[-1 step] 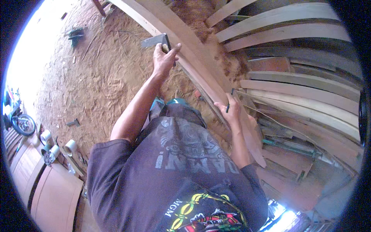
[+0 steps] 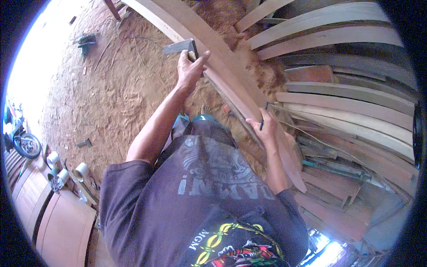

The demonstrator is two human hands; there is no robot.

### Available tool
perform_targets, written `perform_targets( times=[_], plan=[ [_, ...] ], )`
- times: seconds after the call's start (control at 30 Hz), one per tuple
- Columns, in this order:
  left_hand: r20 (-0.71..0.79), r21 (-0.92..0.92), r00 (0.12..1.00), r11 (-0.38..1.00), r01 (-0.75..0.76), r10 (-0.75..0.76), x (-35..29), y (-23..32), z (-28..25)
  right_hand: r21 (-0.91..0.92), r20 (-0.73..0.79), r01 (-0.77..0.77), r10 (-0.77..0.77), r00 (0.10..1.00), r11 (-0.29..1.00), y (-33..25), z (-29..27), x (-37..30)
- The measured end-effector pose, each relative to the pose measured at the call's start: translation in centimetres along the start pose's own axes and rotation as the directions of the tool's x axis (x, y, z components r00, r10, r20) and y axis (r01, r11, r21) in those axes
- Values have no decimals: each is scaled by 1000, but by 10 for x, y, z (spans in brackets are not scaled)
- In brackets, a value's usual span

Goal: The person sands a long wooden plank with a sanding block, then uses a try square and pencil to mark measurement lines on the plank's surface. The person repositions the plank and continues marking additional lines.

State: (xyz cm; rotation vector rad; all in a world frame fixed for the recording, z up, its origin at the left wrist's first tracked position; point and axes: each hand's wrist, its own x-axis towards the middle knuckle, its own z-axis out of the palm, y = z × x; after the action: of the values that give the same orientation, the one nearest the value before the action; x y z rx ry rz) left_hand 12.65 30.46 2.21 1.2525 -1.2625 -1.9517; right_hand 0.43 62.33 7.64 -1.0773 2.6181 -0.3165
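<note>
A long pale wooden plank point(image 2: 229, 73) runs slantwise in front of me, from the top toward the lower right. My left hand point(image 2: 189, 73) is closed on a try square point(image 2: 179, 46) at the plank's near edge. The square's grey blade juts out to the left, and its dark part lies along the wood. Farther down the plank, my right hand point(image 2: 267, 129) rests on the wood. A thin dark pencil-like stick point(image 2: 261, 125) is held between its fingers; the tip is too small to make out.
Several boards point(image 2: 329, 40) lie stacked on the right. Sawdust covers the ground point(image 2: 115, 102), where a green power tool point(image 2: 86, 42) and a small dark angled piece point(image 2: 84, 143) lie. On the left are white rolls point(image 2: 82, 171), wooden panels point(image 2: 66, 224) and a motorcycle wheel point(image 2: 27, 145).
The view has shifted very slightly. Both hands, the try square and the plank keep their places.
</note>
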Motion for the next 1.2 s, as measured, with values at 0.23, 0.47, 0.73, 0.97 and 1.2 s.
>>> perform_targets(
  times=[0.23, 0.47, 0.73, 0.97, 1.2],
  plan=[
    [33, -15, 995, 995, -96, 96, 16, -20, -9, 44, -82, 32, -28, 996, 999, 5, 30, 6],
    [-140, -109, 989, 992, -56, 41, 6, -27, -116, 87, -124, -18, 28, 992, 996, -7, 32, 7],
    [-312, -300, 927, 904, -304, 208, -98, -5, -193, 301, -124, -4, 43, 991, 954, -15, 22, 14],
    [463, -118, 885, 987, 110, -43, -90, -21, -89, 648, 0, -94, 123, 992, 756, -36, 26, 65],
    [492, 39, 810, 938, 344, -318, -59, -82, 13, 625, 10, -100, 120, 993, 774, -63, 45, 111]
  ],
)
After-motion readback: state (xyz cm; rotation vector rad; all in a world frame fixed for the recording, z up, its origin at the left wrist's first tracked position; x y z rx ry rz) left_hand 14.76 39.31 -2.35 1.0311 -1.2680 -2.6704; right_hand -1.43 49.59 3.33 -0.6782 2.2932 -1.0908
